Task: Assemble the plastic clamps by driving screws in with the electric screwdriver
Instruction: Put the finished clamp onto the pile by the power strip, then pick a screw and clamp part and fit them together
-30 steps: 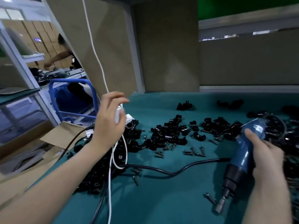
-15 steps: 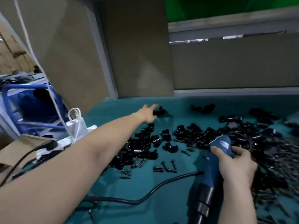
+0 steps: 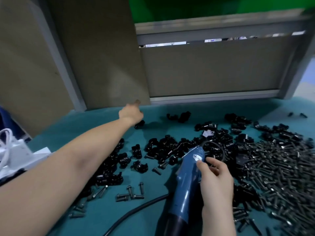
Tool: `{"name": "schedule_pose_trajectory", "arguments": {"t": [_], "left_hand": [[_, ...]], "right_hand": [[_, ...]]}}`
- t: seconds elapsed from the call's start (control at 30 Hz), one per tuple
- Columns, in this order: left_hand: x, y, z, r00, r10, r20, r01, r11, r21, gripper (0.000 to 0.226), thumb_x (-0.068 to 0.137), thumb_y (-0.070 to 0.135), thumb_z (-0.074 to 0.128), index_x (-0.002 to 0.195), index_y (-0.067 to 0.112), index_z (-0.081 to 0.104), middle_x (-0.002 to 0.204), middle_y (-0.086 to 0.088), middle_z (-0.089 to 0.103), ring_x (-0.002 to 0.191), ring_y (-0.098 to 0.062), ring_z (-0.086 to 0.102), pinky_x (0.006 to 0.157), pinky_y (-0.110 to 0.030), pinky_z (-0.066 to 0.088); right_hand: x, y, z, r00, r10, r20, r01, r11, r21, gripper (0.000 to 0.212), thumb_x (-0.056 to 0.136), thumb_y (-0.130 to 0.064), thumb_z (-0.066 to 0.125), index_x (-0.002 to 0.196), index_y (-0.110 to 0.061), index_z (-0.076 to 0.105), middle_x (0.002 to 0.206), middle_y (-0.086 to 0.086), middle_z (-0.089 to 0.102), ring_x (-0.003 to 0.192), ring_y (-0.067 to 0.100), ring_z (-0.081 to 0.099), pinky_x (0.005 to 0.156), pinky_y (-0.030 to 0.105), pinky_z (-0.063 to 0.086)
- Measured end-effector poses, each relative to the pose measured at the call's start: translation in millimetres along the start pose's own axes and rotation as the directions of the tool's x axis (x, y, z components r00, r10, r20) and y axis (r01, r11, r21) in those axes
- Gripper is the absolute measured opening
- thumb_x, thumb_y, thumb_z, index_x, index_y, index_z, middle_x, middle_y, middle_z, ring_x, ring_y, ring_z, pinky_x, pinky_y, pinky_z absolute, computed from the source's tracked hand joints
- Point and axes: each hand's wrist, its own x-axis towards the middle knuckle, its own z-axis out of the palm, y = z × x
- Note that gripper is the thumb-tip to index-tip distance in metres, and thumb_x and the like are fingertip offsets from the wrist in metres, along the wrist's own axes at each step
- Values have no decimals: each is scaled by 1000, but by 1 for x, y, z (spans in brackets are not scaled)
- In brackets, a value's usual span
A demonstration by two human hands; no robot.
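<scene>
My left hand (image 3: 130, 113) reaches far across the teal table (image 3: 105, 217); its fingers curl down onto a lone black plastic clamp (image 3: 140, 124) near the back panel. My right hand (image 3: 216, 183) grips the blue electric screwdriver (image 3: 186, 181), tip pointing down toward me and out of view. Several black clamps (image 3: 163, 147) lie scattered in the middle. A big heap of dark screws (image 3: 281, 176) fills the right side, and a few loose screws (image 3: 131, 195) lie by the screwdriver.
The screwdriver's black cable (image 3: 136, 212) runs left across the near table. A white power strip with a white cord (image 3: 13, 154) sits at the left edge. Brown and grey panels (image 3: 213, 70) wall off the back of the table.
My left hand let go of the white cord, stretched forward and has come down on the far clamp. The view swung right, and my right hand with the screwdriver stayed in place.
</scene>
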Motion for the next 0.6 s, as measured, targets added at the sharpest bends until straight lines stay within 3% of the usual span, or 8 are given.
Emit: {"name": "schedule_pose_trajectory", "arguments": {"t": [0.1, 0.2, 0.3, 0.47, 0.53, 0.6], "left_hand": [[6, 45, 8, 986, 143, 83, -149, 987, 63, 49, 97, 31, 48, 145, 28, 36, 136, -13, 51, 112, -30, 57, 79, -34, 48], [15, 93, 25, 924, 324, 203, -350, 931, 107, 61, 97, 38, 53, 150, 29, 27, 149, -7, 43, 127, -29, 49, 95, -36, 47], [25, 118, 35, 891, 330, 311, -387, 911, 140, 62, 97, 39, 54, 151, 26, 28, 152, -4, 39, 132, -28, 45, 102, -36, 43], [23, 116, 43, 888, 287, 359, -383, 893, 234, 34, 99, 31, 47, 125, 11, 54, 118, -11, 60, 101, -28, 59, 77, -33, 47], [13, 110, 35, 916, 270, 296, -317, 940, 124, 29, 98, 32, 47, 110, 7, 57, 104, -12, 62, 89, -27, 59, 70, -31, 44], [-7, 108, 19, 952, 245, 182, -220, 964, -149, 22, 97, 30, 50, 100, 10, 57, 88, -7, 60, 72, -22, 57, 63, -29, 44]], "right_hand": [[-3, 0, 0, 1000, -13, 0, 13, 999, 48, 12, 84, -28, 69, 90, -32, 59, 105, 1, 58, 83, 18, 57, 73, 37, 46], [-4, -2, -5, 1000, 7, 18, -9, 989, 147, 10, 85, -28, 69, 91, -32, 62, 97, -4, 61, 75, 15, 57, 65, 32, 44], [-4, -5, -10, 998, 41, 54, -51, 975, 217, 10, 86, -24, 69, 92, -30, 65, 89, -6, 64, 58, 7, 56, 53, 23, 43], [-5, -15, -15, 994, 69, 84, -91, 950, 299, 10, 89, -19, 65, 97, -25, 66, 90, 2, 66, 46, 7, 50, 47, 21, 41], [-7, -19, -17, 994, 52, 95, -83, 930, 357, 10, 89, -18, 64, 94, -26, 68, 89, 2, 67, 44, 8, 49, 40, 17, 38], [-9, -23, -16, 995, 7, 101, -45, 924, 380, 13, 90, -19, 64, 88, -31, 69, 87, 3, 68, 43, 8, 50, 38, 16, 37]]}}
